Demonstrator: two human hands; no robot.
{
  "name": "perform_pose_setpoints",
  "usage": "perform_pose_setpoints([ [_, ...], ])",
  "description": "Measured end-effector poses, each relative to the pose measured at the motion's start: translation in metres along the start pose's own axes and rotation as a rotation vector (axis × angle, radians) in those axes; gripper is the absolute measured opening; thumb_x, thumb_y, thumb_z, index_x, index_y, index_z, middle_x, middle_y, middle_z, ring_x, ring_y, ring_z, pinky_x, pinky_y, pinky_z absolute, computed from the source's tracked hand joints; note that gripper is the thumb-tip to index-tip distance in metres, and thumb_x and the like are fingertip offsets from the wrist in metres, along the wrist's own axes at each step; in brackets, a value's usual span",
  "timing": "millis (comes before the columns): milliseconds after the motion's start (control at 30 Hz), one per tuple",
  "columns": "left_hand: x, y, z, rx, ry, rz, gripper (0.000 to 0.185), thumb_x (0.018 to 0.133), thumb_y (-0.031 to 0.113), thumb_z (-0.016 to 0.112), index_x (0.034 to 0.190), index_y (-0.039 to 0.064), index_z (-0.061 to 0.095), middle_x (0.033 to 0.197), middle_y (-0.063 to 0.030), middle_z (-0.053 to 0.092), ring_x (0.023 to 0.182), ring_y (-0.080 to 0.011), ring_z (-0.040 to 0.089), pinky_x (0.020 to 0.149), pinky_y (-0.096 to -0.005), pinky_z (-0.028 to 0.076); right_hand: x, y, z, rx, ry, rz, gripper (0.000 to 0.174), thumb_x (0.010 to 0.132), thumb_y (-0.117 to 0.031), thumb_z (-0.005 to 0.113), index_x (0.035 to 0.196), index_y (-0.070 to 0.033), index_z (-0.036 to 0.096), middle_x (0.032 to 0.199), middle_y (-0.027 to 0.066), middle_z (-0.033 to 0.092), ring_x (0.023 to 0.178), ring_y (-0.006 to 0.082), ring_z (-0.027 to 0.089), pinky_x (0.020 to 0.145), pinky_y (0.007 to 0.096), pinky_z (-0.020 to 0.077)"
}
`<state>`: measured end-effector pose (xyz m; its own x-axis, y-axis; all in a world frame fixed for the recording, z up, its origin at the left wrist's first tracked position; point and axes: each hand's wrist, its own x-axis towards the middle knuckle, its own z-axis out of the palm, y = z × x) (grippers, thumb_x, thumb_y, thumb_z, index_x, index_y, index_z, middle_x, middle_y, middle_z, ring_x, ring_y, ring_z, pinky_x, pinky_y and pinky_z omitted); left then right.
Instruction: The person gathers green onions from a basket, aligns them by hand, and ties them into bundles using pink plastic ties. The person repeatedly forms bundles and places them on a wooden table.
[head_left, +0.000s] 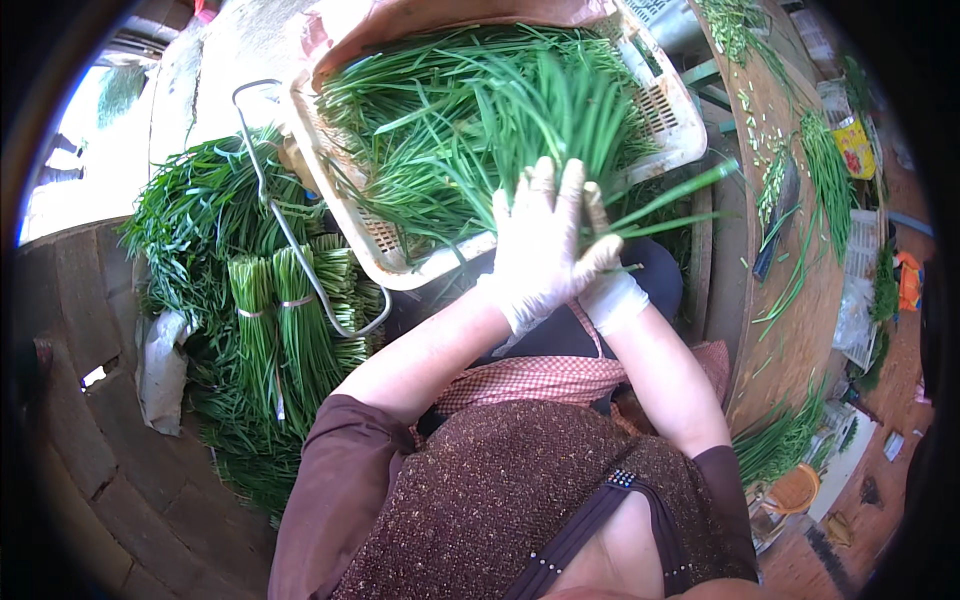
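Note:
Both of my hands wear thin whitish gloves and meet at the near edge of a pale plastic crate (442, 264). My left hand (536, 240) lies back up, fingers stretched along a bunch of garlic chives (559, 112), pressing it against my right hand. The right hand (611, 292) is mostly hidden behind the left; its glove cuff and a fingertip show. Leaf tips fan away over the crate and look blurred. A few loose blades (675, 199) stick out to the right. More loose chives (420, 90) fill the crate, which has a pink liner (480, 11) at its far side.
Left of the crate stand tied chive bundles (285, 322) beside a heap of leafy greens (217, 187). A bent metal rod (270, 195) arches over them. To the right, a wooden table (795, 315) carries a dark-bladed knife (780, 210), cut scraps and loose chives (825, 165).

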<state>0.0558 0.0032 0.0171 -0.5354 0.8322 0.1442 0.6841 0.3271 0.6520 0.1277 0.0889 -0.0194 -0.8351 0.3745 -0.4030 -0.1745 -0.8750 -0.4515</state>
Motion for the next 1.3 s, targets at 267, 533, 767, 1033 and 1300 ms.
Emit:
perform_pose_setpoints([
  [267, -0.021, 0.079, -0.028, -0.127, -0.046, 0.393, 0.08, 0.083, 0.055, 0.055, 0.149, 0.015, 0.031, 0.146, -0.0294, 0.031, 0.13, -0.0509, 0.035, 0.102, -0.0723, 0.02, -0.092, -0.042, -0.014, -0.061, 0.093, -0.257, 0.081, 0.08, -0.056, 0.064, 0.14, -0.008, 0.039, 0.138, 0.0164, 0.047, 0.126, 0.0328, 0.046, 0.107, 0.0516, 0.0378],
  [533, -0.026, 0.184, 0.003, -0.397, -0.056, 0.9, 0.08, 0.078, 0.057, 0.056, 0.148, 0.026, 0.033, 0.153, -0.0232, 0.023, 0.136, -0.0488, 0.027, 0.102, -0.0759, 0.013, -0.204, -0.064, -0.039, -0.022, 0.241, -0.576, 0.073, 0.085, -0.049, 0.063, 0.139, -0.006, 0.041, 0.136, 0.0174, 0.05, 0.123, 0.0334, 0.05, 0.106, 0.0516, 0.0399],
  [767, -0.053, 0.241, 0.073, -0.467, -0.546, 0.918, 0.08, 0.082, 0.046, 0.061, 0.149, 0.016, 0.03, 0.148, -0.0265, 0.031, 0.136, -0.0447, 0.031, 0.106, -0.0685, 0.017, -0.275, -0.053, -0.075, 0.232, 0.34, -0.803, 0.066, 0.089, -0.042, 0.061, 0.138, -0.004, 0.042, 0.135, 0.0182, 0.052, 0.12, 0.034, 0.053, 0.105, 0.0515, 0.0418],
  [1033, -0.032, 0.188, 0.097, -0.714, -0.506, 0.698, 0.072, 0.094, 0.027, 0.057, 0.151, 0.004, 0.02, 0.153, -0.0199, 0.027, 0.141, -0.0322, 0.028, 0.115, -0.0403, 0.021, -0.32, -0.04, -0.136, 0.435, 0.077, -0.707, 0.06, 0.093, -0.041, 0.057, 0.135, 0.001, 0.046, 0.13, 0.0215, 0.056, 0.116, 0.0361, 0.058, 0.1, 0.0531, 0.046],
  [1300, -0.03, 0.205, 0.167, -1.332, -1.258, -0.464, 0.068, 0.091, 0.044, 0.06, 0.143, 0.007, 0.035, 0.132, -0.0092, 0.053, 0.117, -0.0234, 0.054, 0.101, -0.0399, 0.045, -0.318, -0.013, -0.152, 0.405, 0.091, -0.537, 0.041, 0.098, -0.028, 0.054, 0.128, 0.0, 0.052, 0.123, 0.0125, 0.062, 0.104, 0.0239, 0.065, 0.091, 0.0415, 0.0549],
])
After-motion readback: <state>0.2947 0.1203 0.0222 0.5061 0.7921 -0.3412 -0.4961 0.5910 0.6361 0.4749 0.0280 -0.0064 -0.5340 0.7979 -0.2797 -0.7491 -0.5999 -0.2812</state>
